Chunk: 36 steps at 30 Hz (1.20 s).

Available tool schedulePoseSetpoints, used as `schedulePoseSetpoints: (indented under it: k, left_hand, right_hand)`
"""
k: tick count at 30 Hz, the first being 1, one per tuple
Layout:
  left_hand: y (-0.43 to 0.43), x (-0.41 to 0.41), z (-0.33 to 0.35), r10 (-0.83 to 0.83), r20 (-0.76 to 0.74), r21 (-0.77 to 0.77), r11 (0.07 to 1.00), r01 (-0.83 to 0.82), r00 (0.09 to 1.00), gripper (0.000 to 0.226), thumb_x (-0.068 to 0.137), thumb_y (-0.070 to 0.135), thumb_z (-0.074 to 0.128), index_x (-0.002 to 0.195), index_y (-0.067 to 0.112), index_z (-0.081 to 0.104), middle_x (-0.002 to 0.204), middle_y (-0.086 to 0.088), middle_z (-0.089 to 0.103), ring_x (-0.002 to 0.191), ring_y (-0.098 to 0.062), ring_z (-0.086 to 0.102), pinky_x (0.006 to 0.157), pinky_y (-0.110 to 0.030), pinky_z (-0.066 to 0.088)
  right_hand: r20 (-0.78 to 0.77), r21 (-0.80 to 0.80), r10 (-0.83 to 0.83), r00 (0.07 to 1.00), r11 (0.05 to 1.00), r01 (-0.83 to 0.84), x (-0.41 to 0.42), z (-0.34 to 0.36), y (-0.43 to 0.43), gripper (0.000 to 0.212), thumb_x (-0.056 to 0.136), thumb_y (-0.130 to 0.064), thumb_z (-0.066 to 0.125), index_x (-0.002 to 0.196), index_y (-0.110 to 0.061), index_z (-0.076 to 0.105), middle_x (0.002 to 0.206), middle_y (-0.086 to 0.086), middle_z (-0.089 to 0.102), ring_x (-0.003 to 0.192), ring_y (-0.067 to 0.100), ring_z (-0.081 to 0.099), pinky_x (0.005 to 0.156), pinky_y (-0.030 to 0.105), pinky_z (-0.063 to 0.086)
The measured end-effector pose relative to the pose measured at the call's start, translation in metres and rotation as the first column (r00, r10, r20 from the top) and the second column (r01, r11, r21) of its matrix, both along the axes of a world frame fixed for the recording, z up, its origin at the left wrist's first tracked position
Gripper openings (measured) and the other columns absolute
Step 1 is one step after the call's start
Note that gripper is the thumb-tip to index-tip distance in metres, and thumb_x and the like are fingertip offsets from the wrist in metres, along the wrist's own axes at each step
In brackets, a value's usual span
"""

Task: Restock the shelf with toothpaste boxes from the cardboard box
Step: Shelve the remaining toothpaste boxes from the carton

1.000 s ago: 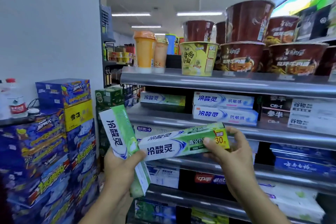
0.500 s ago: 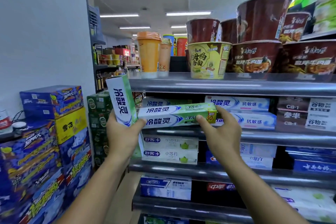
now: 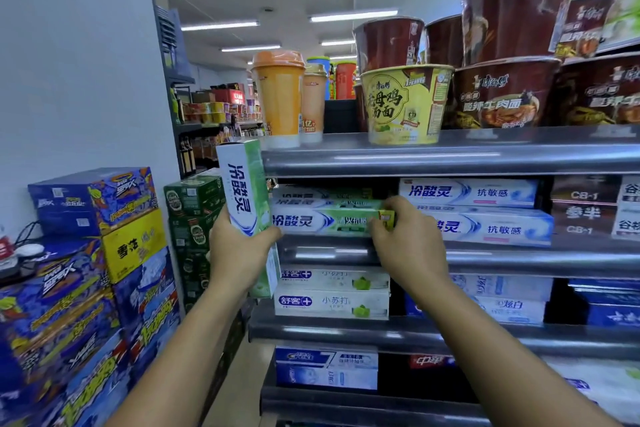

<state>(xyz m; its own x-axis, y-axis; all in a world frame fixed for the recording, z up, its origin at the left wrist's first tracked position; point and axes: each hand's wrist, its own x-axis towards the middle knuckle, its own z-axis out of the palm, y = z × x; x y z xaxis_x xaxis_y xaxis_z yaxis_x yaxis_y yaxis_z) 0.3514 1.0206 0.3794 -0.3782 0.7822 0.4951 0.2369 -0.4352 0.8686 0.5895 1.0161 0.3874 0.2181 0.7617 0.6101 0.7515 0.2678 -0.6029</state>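
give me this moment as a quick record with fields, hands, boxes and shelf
left hand: grips upright toothpaste box, green and white, at the shelf's left end
right hand: holds the right end of lying toothpaste box
lying toothpaste box: flat on shelf, lengthwise at the front, same-brand boxes behind it
to its right: blue toothpaste boxes, stacked two high
shelf above: noodle bowls
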Motion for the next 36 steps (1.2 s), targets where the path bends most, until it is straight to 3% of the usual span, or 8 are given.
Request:
schedulePoseSetpoints:
  k: [6, 10, 14, 18, 21, 23, 27, 36]
  left_hand:
    - [-0.010, -0.003, -0.005, -0.045, 0.018, -0.048, 0.998, 0.045, 0.999, 0.045, 0.071, 0.001, 0.084, 0.105, 0.026, 0.068, 0.094, 0.011, 0.077, 0.085, -0.012, 0.074, 0.086, -0.040, 0.058]
    - [-0.025, 0.004, -0.003, -0.093, 0.274, 0.028, 0.996, 0.089, 0.957, 0.036, 0.079, -0.006, 0.075, 0.089, 0.028, 0.070, 0.076, 0.013, 0.074, 0.071, -0.009, 0.073, 0.070, -0.033, 0.056]
    - [-0.043, 0.015, 0.004, -0.240, 0.562, 0.011, 0.959, 0.283, 0.791, 0.020, 0.071, 0.024, 0.083, 0.084, 0.019, 0.069, 0.081, -0.005, 0.069, 0.085, -0.029, 0.068, 0.078, -0.045, 0.057]
    - [-0.056, 0.038, 0.013, -0.340, 0.661, -0.014, 0.886, 0.463, 0.669, 0.071, 0.071, 0.056, 0.078, 0.125, 0.010, 0.067, 0.122, -0.022, 0.069, 0.113, -0.041, 0.068, 0.100, -0.064, 0.051]
    - [-0.057, 0.054, 0.007, -0.391, 0.654, 0.020, 0.864, 0.502, 0.648, 0.077, 0.084, 0.067, 0.064, 0.136, 0.010, 0.060, 0.118, -0.020, 0.067, 0.118, -0.040, 0.066, 0.100, -0.057, 0.054]
    - [-0.058, 0.055, 0.003, -0.463, 0.625, 0.121, 0.853, 0.508, 0.629, 0.063, 0.098, 0.064, 0.047, 0.133, 0.014, 0.061, 0.112, -0.014, 0.070, 0.110, -0.032, 0.069, 0.096, -0.050, 0.056]
    - [-0.056, 0.044, -0.005, -0.462, 0.580, 0.192, 0.878, 0.439, 0.671, 0.042, 0.102, 0.045, 0.041, 0.118, 0.020, 0.071, 0.107, -0.007, 0.076, 0.092, -0.020, 0.069, 0.074, -0.034, 0.054]
    - [-0.043, 0.017, -0.017, -0.353, 0.496, 0.196, 0.936, 0.293, 0.794, 0.017, 0.098, 0.013, 0.060, 0.115, 0.014, 0.059, 0.104, -0.006, 0.077, 0.092, -0.021, 0.073, 0.075, -0.032, 0.059]
  right_hand:
    - [0.142, -0.059, 0.011, 0.990, 0.998, -0.003, 0.002, 0.002, -0.009, 0.045, 0.100, -0.040, 0.053, 0.141, -0.022, 0.053, 0.085, 0.007, 0.067, 0.074, 0.027, 0.060, 0.060, 0.035, 0.046]
    - [0.188, 0.224, 0.002, 0.982, 0.974, -0.045, 0.000, -0.006, -0.030, 0.046, 0.097, -0.036, 0.062, 0.139, -0.019, 0.058, 0.094, 0.004, 0.070, 0.066, 0.012, 0.054, 0.059, 0.027, 0.040]
    - [0.360, 0.314, 0.382, 0.851, 0.809, -0.496, -0.006, -0.025, -0.053, 0.053, 0.089, -0.047, 0.069, 0.131, -0.016, 0.064, 0.118, -0.003, 0.067, 0.089, -0.005, 0.052, 0.075, 0.019, 0.049]
    - [0.539, 0.165, 0.460, 0.705, 0.763, -0.625, -0.017, -0.042, -0.059, 0.072, 0.085, -0.056, 0.071, 0.143, -0.021, 0.044, 0.144, -0.003, 0.046, 0.129, 0.014, 0.049, 0.101, 0.024, 0.048]
    - [0.385, 0.313, 0.502, 0.775, 0.719, -0.621, -0.016, -0.046, -0.055, 0.053, 0.088, -0.028, 0.077, 0.131, -0.010, 0.054, 0.129, 0.003, 0.058, 0.113, 0.017, 0.059, 0.090, 0.031, 0.055]
    - [0.107, 0.358, 0.633, 0.767, 0.695, -0.624, -0.009, -0.043, -0.052, 0.042, 0.087, -0.020, 0.077, 0.125, -0.011, 0.061, 0.116, -0.003, 0.068, 0.099, 0.015, 0.065, 0.080, 0.034, 0.056]
    - [-0.473, 0.372, 0.727, 0.497, 0.677, -0.636, 0.014, -0.026, -0.050, 0.033, 0.086, -0.023, 0.077, 0.116, -0.014, 0.069, 0.101, 0.001, 0.077, 0.091, 0.019, 0.074, 0.074, 0.027, 0.059]
    - [-0.668, 0.368, 0.633, 0.391, 0.738, -0.566, 0.039, -0.013, -0.041, 0.035, 0.078, -0.022, 0.075, 0.110, -0.011, 0.068, 0.091, 0.012, 0.079, 0.080, 0.024, 0.075, 0.071, 0.032, 0.063]
